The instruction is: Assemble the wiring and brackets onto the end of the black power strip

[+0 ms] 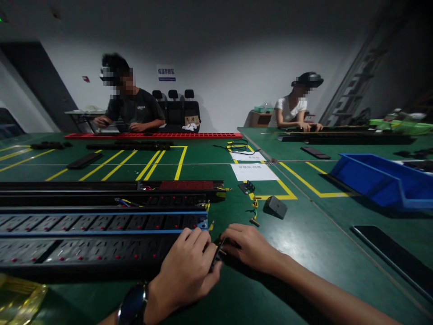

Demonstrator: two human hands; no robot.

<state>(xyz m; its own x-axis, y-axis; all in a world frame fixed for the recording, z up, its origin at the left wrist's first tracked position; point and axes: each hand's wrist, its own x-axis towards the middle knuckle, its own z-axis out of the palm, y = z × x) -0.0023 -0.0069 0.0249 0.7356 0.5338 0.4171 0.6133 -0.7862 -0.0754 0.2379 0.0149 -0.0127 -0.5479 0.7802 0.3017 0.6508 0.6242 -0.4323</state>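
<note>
My left grip [189, 259] pinches a small dark piece [219, 251]; my right grip [245, 246] meets its right side, whether clamped I can't tell. A black socket strip [111, 251] lies left of both.

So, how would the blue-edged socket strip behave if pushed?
The blue-edged socket strip looks straight, so it's probably stiff. Its broad, flat top suggests sliding rather than rolling. The packed row of sockets hints at some heft.
</note>
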